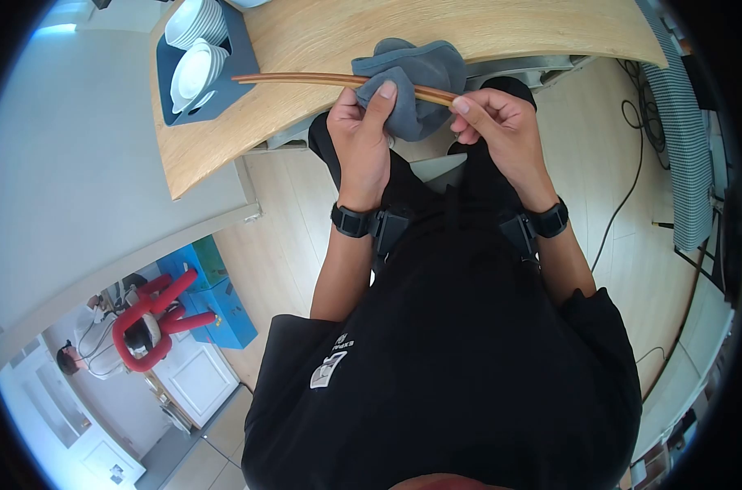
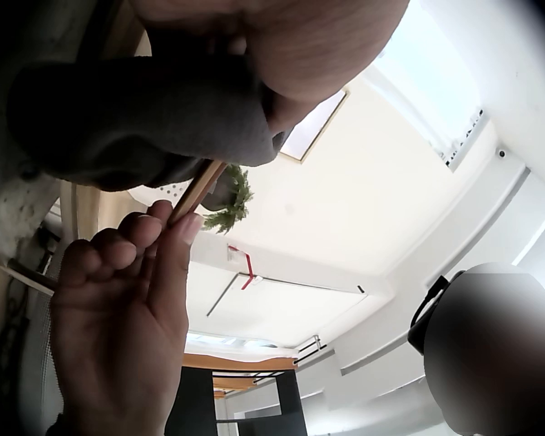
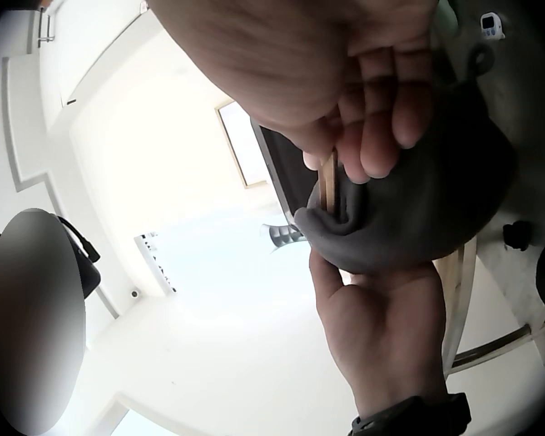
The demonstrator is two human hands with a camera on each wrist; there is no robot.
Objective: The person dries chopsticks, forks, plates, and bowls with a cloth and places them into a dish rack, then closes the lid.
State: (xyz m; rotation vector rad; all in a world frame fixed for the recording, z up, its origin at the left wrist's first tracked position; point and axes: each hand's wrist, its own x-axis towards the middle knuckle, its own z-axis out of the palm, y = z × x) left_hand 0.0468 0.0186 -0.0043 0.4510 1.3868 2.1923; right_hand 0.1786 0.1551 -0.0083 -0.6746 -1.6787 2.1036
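Light wood-grain table (image 1: 534, 24) across the top of the head view, a curved front edge facing the wearer. Seated person, black T-shirt (image 1: 469, 343) with a white print on the chest, dark trousers, knees at the table edge. Behind, off to the left, another person (image 1: 97, 339) in a pale top, next to a red padded frame (image 1: 146, 318) and blue boxes (image 1: 224, 302). On the table, left end: blue-grey bin (image 1: 242, 49), with stacked white bowls (image 1: 198, 72) inside, two stacks, both tipped over on a slant. Grey cloth (image 1: 440, 61) is bunched up in front of the wearer, at the table's front edge, over the lap. Left hand (image 1: 363, 151) grips cloth and chopsticks together, thumb on top, cloth folded round the sticks. Right hand (image 1: 506, 135) pinches the thick ends of the chopsticks between thumb and fingers, just beside the cloth, other fingers curled in. Wooden chopsticks (image 1: 297, 78) lie side by side, roughly level, through the cloth, thin tips pointing left, overlapping the bin in the head view; contact there, can't tell. Black wristbands (image 1: 355, 221), one per wrist.
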